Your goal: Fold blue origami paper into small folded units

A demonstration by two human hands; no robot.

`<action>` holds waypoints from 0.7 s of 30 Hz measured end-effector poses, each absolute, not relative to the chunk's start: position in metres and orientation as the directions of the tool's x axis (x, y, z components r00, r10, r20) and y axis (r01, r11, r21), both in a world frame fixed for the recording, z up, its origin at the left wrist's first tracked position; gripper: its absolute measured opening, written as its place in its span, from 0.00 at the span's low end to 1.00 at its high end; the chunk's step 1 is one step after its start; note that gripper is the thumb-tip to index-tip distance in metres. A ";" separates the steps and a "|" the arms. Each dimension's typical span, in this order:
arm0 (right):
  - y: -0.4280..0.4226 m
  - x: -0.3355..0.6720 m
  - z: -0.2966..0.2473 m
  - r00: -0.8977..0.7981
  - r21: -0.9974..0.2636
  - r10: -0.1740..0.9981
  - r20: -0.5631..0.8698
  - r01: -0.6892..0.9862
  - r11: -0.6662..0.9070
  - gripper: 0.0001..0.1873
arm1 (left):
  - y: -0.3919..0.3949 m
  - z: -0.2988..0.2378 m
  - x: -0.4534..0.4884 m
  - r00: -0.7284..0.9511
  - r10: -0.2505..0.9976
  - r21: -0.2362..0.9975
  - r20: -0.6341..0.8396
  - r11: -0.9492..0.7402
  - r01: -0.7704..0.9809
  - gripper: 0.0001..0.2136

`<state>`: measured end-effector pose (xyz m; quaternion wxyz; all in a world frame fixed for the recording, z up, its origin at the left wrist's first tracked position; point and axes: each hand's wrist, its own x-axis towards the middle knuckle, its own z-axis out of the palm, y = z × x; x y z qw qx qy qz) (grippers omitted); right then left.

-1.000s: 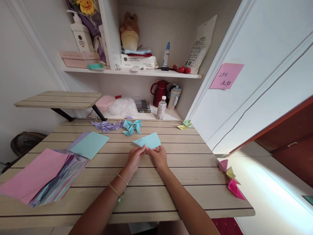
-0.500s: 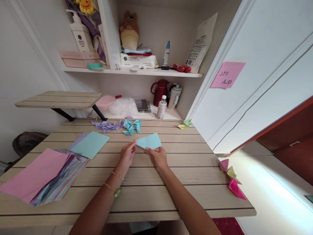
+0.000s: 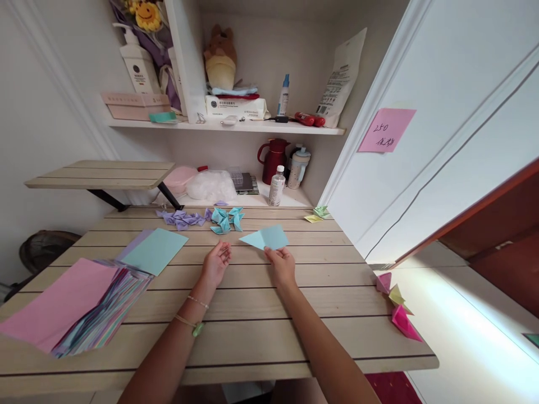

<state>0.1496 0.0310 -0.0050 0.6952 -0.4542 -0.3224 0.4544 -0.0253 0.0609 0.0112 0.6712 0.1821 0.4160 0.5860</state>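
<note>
My right hand (image 3: 281, 266) pinches the near edge of a light blue folded paper (image 3: 266, 237) and holds it just above the wooden table (image 3: 252, 314). My left hand (image 3: 216, 261) is a short way to the left of the paper, palm partly up, fingers loosely apart, holding nothing. Beyond my hands lie small folded blue paper pieces (image 3: 226, 218) and folded purple pieces (image 3: 181, 217). A teal sheet (image 3: 155, 249) lies on a fanned stack of coloured paper (image 3: 80, 306) at the left.
Green and yellow folded pieces (image 3: 319, 214) sit at the table's far right corner; pink and yellow ones (image 3: 398, 308) lie at the right edge. Behind the table are shelves with a red jug (image 3: 274, 160), a bottle (image 3: 277, 186) and clutter. A white door with a pink note (image 3: 386, 129) stands at the right.
My left hand let go of the blue paper and drew back to the left, opening. My right hand carried the paper a little to the right and turned it.
</note>
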 end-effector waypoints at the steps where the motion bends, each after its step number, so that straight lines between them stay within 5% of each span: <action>1: 0.031 0.155 -0.005 0.410 -0.955 0.903 0.128 -0.194 0.224 0.09 | 0.063 0.011 -0.029 -0.037 0.949 0.778 -0.313 0.234 -0.583 0.08; 4: 0.030 0.167 -0.005 0.227 -0.841 0.841 0.491 0.374 0.390 0.04 | 0.067 0.008 -0.037 0.042 0.980 0.899 -0.195 0.196 -0.392 0.17; 7: 0.027 0.170 -0.008 -0.201 -0.537 0.813 0.546 0.661 0.524 0.10 | 0.067 0.003 -0.040 0.064 0.998 1.000 0.016 -0.015 -0.018 0.20; 10: 0.024 0.170 -0.010 -0.413 -0.402 0.788 0.457 0.694 0.597 0.10 | 0.062 -0.001 -0.040 0.303 0.915 0.847 0.265 -0.371 0.381 0.18; 13: 0.022 0.172 -0.009 -0.467 -0.403 0.768 0.438 0.662 0.632 0.07 | 0.058 -0.003 -0.039 0.552 0.766 0.603 0.330 -0.621 0.502 0.17; 18: 0.024 0.180 -0.009 -0.396 -0.495 0.803 0.446 0.638 0.590 0.10 | 0.060 -0.004 -0.043 0.614 0.725 0.499 0.313 -0.676 0.543 0.17; 21: 0.028 0.186 -0.009 -0.467 -0.522 0.783 0.411 0.584 0.622 0.18 | 0.061 -0.002 -0.048 0.656 0.708 0.505 0.262 -0.680 0.532 0.27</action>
